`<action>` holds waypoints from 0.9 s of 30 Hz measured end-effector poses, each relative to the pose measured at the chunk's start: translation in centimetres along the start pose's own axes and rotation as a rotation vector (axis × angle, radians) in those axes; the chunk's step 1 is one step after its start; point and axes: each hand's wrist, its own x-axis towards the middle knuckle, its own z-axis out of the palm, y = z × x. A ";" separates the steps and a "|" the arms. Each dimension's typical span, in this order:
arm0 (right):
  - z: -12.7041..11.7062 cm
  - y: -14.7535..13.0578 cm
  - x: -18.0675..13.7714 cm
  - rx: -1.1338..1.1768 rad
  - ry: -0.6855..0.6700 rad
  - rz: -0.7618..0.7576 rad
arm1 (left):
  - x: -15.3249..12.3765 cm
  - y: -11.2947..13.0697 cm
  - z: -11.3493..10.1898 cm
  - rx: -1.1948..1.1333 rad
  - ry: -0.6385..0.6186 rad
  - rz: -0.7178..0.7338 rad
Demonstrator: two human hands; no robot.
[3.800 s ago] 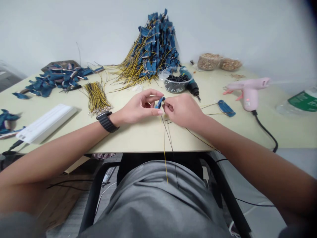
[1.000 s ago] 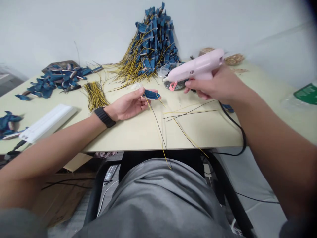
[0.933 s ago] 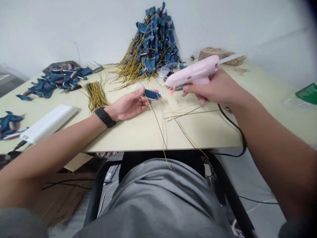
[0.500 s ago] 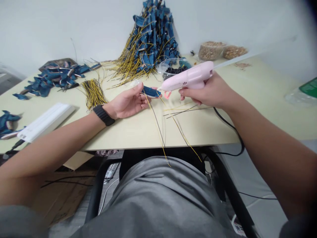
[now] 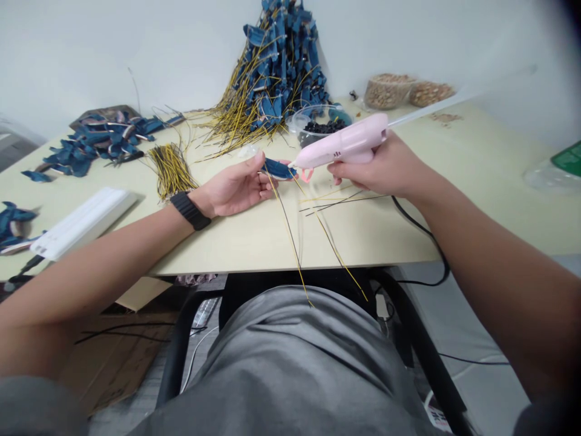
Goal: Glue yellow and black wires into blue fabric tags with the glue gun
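Note:
In my left hand I hold a small dark-blue piece, its long side facing up between thumb and fingers. Two thin yellow-and-black wires hang from it, over the table's front edge toward my lap. My right hand is wrapped round a pink hot glue gun with a long clear glue stick out of its back. The gun's nozzle is at the right end of the blue piece; whether it touches cannot be made out. Loose wires lie on the table below the gun.
A tall heap of blue pieces with wires stands at the back. Leftward lie more blue pieces, a wire bundle and a white power strip. A clear tub of black bits sits behind the gun, with bags of pale bits beyond.
Almost nothing differs. The glue gun and the blue piece have barely shifted, and both hands keep their hold.

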 end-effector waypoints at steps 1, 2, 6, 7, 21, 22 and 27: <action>0.0 0.2 0.1 -0.010 -0.001 -0.009 | 0.0 0.0 0.1 -0.001 0.001 0.000; 0.0 0.3 0.1 -0.010 -0.002 -0.016 | 0.0 0.0 0.1 0.002 0.002 0.000; 0.2 1.0 0.5 0.066 0.017 -0.028 | 0.1 -0.1 0.1 0.016 0.000 0.006; 0.2 1.1 0.5 0.083 0.025 -0.038 | 0.1 -0.1 0.0 0.015 -0.004 0.008; -0.3 1.0 0.2 -0.013 0.014 -0.019 | 0.0 -0.2 -0.1 0.054 -0.020 0.061; -0.4 1.1 0.1 -0.021 0.012 -0.021 | -0.1 -0.1 -0.1 0.040 -0.023 0.054; -0.4 1.4 0.3 -0.073 0.022 -0.026 | -0.1 0.1 -0.4 -0.066 -0.060 -0.007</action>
